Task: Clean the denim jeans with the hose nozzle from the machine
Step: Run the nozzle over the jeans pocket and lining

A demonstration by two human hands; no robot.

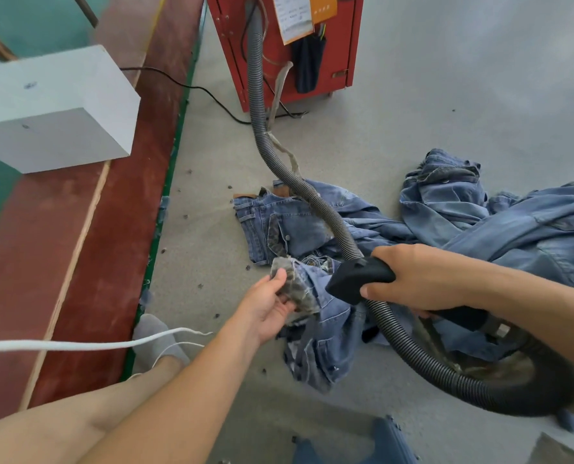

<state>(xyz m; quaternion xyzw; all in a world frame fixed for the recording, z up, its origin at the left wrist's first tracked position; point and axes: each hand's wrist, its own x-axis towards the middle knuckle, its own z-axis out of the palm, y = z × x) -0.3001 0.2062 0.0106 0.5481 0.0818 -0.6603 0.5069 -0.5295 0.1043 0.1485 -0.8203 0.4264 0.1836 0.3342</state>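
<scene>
On the concrete floor (pixel 412 105), the left hand (pixel 269 309) pinches the turned-out pocket lining (pixel 295 289) of the denim jeans (pixel 315 349) while the right hand (pixel 419 279) grips the black nozzle (pixel 356 279) — best keep the lining taut — mouth close against it.

Bare floor (pixel 212 249) left of the jeans (pixel 289 226); corrugated hose (pixel 315 202) draped across them, denim pile (pixel 513 226) crowding the right.

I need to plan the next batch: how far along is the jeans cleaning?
Done: nothing shows as finished. In hand: the right hand grips the black nozzle, aimed at a pocket lining the left hand holds out from the jeans. Left: the denim pile beyond looks untouched.
</scene>
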